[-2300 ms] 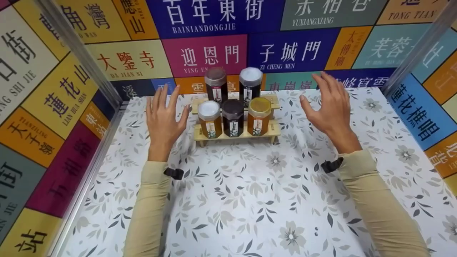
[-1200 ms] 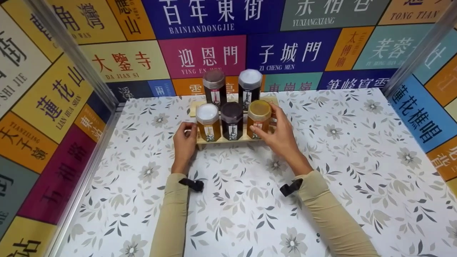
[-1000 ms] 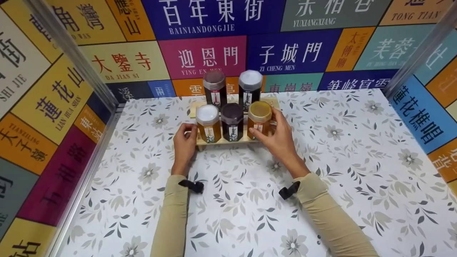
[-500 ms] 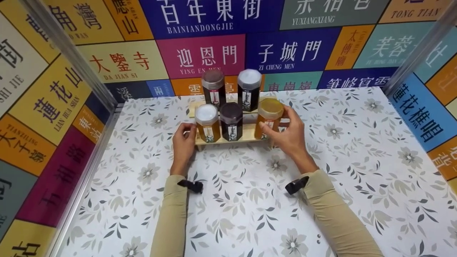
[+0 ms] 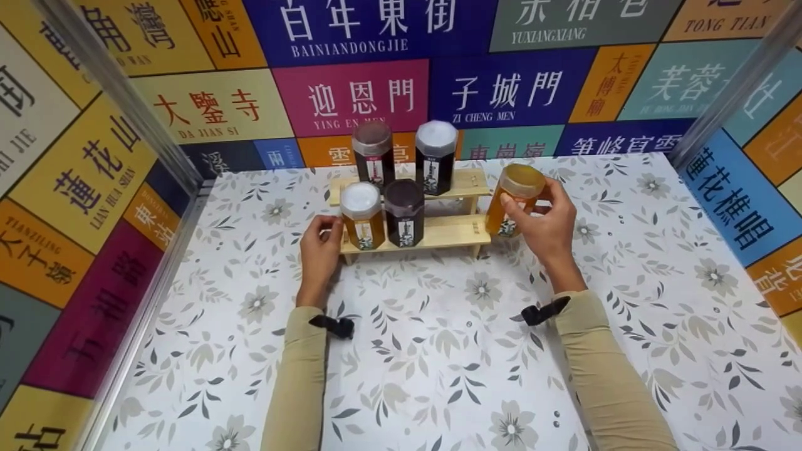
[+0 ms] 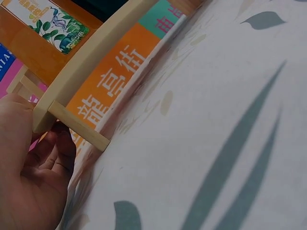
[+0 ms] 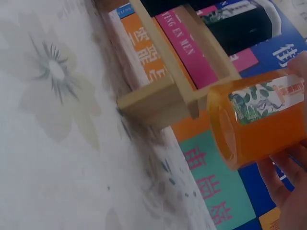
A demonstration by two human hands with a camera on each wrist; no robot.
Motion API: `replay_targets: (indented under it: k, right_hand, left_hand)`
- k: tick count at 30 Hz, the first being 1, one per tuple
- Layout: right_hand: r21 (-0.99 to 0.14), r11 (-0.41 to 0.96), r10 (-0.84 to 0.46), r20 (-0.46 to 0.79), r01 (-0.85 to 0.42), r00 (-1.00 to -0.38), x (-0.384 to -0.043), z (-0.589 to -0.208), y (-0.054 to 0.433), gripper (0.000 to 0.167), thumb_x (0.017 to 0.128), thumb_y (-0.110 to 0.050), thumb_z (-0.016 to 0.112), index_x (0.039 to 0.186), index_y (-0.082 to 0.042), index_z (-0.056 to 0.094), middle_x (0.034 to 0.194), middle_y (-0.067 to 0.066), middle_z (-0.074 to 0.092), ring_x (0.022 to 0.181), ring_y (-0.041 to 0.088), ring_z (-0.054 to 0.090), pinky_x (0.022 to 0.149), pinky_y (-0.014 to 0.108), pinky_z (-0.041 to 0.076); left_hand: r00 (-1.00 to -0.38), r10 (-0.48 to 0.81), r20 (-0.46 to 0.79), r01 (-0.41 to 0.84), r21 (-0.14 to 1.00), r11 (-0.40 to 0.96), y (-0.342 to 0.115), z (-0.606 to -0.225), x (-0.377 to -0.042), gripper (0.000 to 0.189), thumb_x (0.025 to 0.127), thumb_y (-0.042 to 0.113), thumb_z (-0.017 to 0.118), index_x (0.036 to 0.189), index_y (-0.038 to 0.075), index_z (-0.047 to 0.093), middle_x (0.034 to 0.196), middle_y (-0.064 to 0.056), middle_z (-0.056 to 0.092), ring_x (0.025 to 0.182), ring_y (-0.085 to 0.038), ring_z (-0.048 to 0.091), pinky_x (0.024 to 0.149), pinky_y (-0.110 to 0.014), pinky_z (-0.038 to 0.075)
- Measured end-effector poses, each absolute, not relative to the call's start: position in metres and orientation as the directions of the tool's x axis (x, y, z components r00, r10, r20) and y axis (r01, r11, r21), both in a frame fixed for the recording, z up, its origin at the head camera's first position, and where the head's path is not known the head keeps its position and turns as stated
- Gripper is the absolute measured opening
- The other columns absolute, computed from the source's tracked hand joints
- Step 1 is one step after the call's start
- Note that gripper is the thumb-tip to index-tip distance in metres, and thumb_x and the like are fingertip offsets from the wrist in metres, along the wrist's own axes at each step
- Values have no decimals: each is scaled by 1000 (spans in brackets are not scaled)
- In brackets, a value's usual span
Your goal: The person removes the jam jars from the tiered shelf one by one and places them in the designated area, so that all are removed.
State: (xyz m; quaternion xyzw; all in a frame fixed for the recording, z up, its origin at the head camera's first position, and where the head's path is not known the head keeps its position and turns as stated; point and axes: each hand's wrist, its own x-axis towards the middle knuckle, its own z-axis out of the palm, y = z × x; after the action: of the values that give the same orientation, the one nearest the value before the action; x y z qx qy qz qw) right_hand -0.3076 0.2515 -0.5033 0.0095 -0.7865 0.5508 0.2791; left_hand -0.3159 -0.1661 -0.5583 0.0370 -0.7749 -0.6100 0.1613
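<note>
My right hand [image 5: 552, 230] grips an amber jar with a yellow lid [image 5: 499, 217], tilted and held in the air just past the right end of the two-step wooden rack [image 5: 452, 232]. In the right wrist view, the amber jar [image 7: 268, 120] has its base toward the rack's end. My left hand [image 5: 319, 254] pinches the left end of the rack's lower step, seen up close as a pale board [image 6: 86, 72] in the left wrist view. On that step stand a white-lidded amber jar [image 5: 365, 220] and a dark jar [image 5: 405, 216]. Two dark jars [image 5: 374, 156] stand on the upper step.
The rack stands on a white table [image 5: 426, 376] with a leaf and flower pattern. Behind it and at both sides rise coloured panels [image 5: 357, 97] printed with place names. Metal posts [image 5: 727, 75] frame the corners.
Both hands came in to the rack from either side. My right hand took the yellow-lidded jar from the lower step's right end and moved it rightward off the rack. My left hand stays at the left end.
</note>
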Motion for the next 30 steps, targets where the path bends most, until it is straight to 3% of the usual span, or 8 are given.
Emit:
replay_targets:
  k: [6, 12, 22, 30]
  right_hand:
    - [-895, 419, 259, 277, -151, -925, -309, -514, 262, 73, 87, -50, 90, 145, -18, 61, 133, 6, 69, 122, 18, 64, 103, 37, 58]
    - [-862, 499, 184, 201, -85, -962, -312, -518, 267, 81, 92, -45, 88, 154, -9, 50, 148, 16, 64, 141, 32, 58, 115, 55, 51]
    - [-840, 539, 181, 191, -65, -965, -336, -523, 256, 83, 93, -29, 89, 158, -4, 42, 156, 21, 58, 148, 38, 54, 123, 57, 43]
    - [-814, 578, 136, 163, -55, -977, -357, -526, 256, 85, 95, -26, 87, 160, -6, 38, 159, 21, 54, 151, 39, 51, 126, 57, 39]
  left_hand:
    - [-949, -249, 193, 130, 960, 248, -164, -556, -315, 17, 110, 22, 66, 114, 6, 70, 116, -13, 70, 97, -19, 71, 74, -21, 53]
    - [-953, -248, 174, 109, 961, 254, -163, -555, -315, 18, 110, 24, 65, 114, 6, 70, 117, -12, 70, 104, -20, 70, 80, -22, 54]
    - [-947, -258, 189, 122, 960, 254, -166, -554, -314, 18, 110, 22, 65, 115, 5, 70, 118, -13, 70, 105, -23, 70, 78, -20, 53]
    - [-950, -263, 167, 101, 964, 247, -164, -555, -313, 16, 110, 22, 64, 114, 7, 70, 117, -11, 70, 102, -21, 70, 78, -21, 53]
